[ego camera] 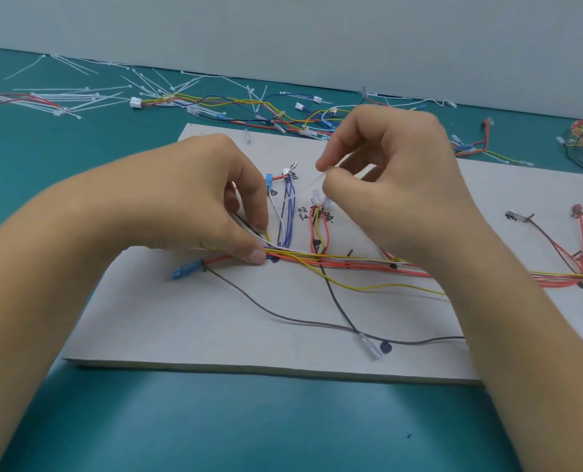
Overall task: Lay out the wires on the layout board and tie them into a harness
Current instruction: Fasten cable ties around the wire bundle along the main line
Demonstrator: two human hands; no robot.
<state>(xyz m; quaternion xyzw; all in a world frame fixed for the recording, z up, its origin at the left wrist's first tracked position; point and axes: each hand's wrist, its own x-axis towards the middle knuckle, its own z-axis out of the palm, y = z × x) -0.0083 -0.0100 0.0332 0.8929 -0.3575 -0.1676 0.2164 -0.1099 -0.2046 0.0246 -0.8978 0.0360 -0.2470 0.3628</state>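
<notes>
On the grey layout board [215,328], your left hand [194,206] pinches the wire bundle [351,264] at its left end, fingers curled. At 1 o'clock from it, your right hand [395,178] pinches a thin pale cable tie [327,169] between thumb and forefinger. Spare ties [79,97] lie at 11 o'clock.

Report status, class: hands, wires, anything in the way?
Left hand pinches wire bundle on board. Right hand pinches thin white strand, likely a tie. Loose grey wire trails in front.
</notes>
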